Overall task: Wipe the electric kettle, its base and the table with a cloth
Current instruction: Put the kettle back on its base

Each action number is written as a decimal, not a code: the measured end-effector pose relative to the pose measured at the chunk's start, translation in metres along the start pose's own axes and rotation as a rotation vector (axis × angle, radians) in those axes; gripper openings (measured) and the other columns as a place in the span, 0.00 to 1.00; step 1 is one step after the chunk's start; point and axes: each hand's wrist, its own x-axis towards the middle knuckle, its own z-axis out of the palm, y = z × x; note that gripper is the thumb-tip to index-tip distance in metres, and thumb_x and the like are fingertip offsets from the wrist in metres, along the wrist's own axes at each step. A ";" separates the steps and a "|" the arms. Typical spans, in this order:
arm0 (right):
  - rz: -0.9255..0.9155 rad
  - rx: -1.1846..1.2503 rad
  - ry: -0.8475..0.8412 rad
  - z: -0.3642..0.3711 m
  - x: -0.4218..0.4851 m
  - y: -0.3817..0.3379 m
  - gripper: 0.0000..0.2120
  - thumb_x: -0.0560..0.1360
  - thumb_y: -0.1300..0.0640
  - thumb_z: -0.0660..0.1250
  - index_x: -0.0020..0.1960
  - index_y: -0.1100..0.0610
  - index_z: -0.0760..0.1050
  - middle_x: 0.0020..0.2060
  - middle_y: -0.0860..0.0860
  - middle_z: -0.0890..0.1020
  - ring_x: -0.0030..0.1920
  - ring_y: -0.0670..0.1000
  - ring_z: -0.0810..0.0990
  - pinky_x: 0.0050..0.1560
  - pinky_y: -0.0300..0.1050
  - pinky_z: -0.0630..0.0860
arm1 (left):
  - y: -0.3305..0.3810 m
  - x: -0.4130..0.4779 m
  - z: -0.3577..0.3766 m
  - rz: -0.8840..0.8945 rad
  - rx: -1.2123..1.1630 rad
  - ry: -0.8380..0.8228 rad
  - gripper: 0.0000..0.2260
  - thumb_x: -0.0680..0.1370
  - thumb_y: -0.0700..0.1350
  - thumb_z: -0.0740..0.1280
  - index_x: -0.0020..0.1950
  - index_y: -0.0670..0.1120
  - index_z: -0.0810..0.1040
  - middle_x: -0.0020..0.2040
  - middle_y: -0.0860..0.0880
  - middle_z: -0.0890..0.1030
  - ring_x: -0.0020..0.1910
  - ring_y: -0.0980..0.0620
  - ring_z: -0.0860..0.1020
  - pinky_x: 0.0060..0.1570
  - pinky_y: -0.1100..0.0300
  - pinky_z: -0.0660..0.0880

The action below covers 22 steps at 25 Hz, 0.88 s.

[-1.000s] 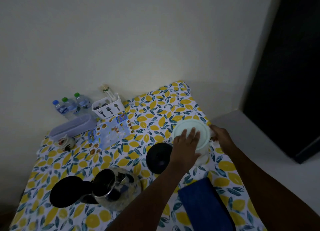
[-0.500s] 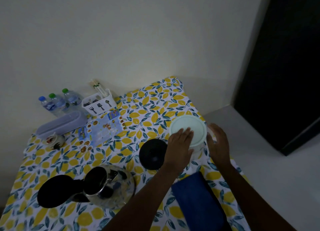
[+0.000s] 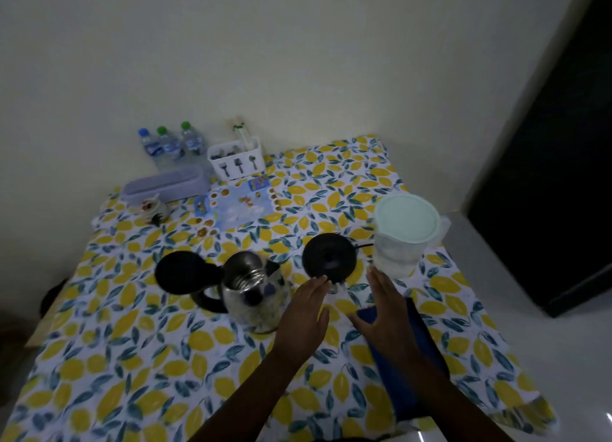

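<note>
Both bare arms reach in from the bottom edge, left hand flat with fingers together pointing forward, right hand just beside it with fingers straight and thumb spread out, neither grip closed on anything.

Both hands hover open between kettle and blue cloth.

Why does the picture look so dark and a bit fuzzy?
Head view: the room is dim, so the kettle, blue cloth and both hands, left hand and right hand, look murky; the lemon tablecloth smears toward the edges, and the wide lens bends the wall lines.
</note>
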 end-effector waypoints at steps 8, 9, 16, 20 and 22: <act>-0.218 -0.060 -0.191 0.069 0.011 -0.099 0.45 0.72 0.40 0.67 0.78 0.52 0.47 0.78 0.48 0.50 0.78 0.50 0.46 0.74 0.56 0.56 | -0.069 -0.063 -0.080 -0.082 0.061 0.274 0.17 0.80 0.42 0.62 0.69 0.43 0.71 0.69 0.43 0.74 0.70 0.42 0.71 0.70 0.46 0.67; -0.221 -0.081 -0.200 0.074 0.016 -0.106 0.45 0.72 0.39 0.66 0.78 0.52 0.46 0.78 0.48 0.48 0.78 0.49 0.44 0.75 0.56 0.54 | -0.077 -0.068 -0.088 -0.107 0.070 0.300 0.18 0.79 0.41 0.64 0.69 0.43 0.71 0.70 0.42 0.73 0.71 0.41 0.70 0.71 0.44 0.67; -0.169 -0.265 -0.279 0.088 0.031 -0.141 0.49 0.71 0.41 0.68 0.78 0.54 0.40 0.79 0.49 0.41 0.78 0.51 0.40 0.76 0.58 0.47 | -0.121 -0.083 -0.138 -0.397 -0.041 0.370 0.33 0.79 0.46 0.65 0.78 0.45 0.49 0.80 0.43 0.49 0.79 0.43 0.50 0.75 0.50 0.53; -0.151 -0.252 -0.292 0.086 0.028 -0.142 0.48 0.71 0.41 0.69 0.78 0.54 0.42 0.78 0.50 0.41 0.78 0.51 0.41 0.76 0.57 0.50 | -0.125 -0.065 -0.152 -0.317 -0.174 0.333 0.33 0.80 0.46 0.64 0.78 0.44 0.48 0.79 0.43 0.55 0.78 0.45 0.56 0.76 0.49 0.60; -0.160 -0.226 -0.281 0.083 0.027 -0.141 0.48 0.71 0.42 0.69 0.78 0.55 0.44 0.77 0.48 0.40 0.78 0.50 0.40 0.75 0.56 0.53 | -0.116 -0.052 -0.155 -0.205 -0.176 0.340 0.32 0.80 0.44 0.65 0.78 0.48 0.51 0.79 0.46 0.58 0.77 0.47 0.58 0.74 0.51 0.62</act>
